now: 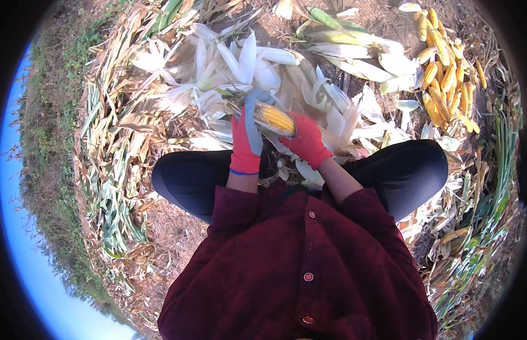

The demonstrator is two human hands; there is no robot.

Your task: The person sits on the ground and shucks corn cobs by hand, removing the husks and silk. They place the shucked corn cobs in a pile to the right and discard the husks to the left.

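Between my two gloved hands lies a corn cob [275, 118] with bare yellow kernels and some pale husk along its lower side. My left hand [251, 123], in a red glove with a grey-blue palm, grips the cob's upper-left end, where brown silk and husk show. My right hand [305, 137], in a red glove, is closed around the lower-right end; its fingertips are partly hidden. Loose white corn husks [248, 59] are heaped just beyond the cob, in front of my crossed legs.
A pile of husked yellow corn cobs [448, 76] lies at the upper right. Ears in green-white husk [357, 46] rest on the ground beyond the husks. Dry corn stalks and leaves [114, 127] line the left, and greener leaves [497, 204] the right.
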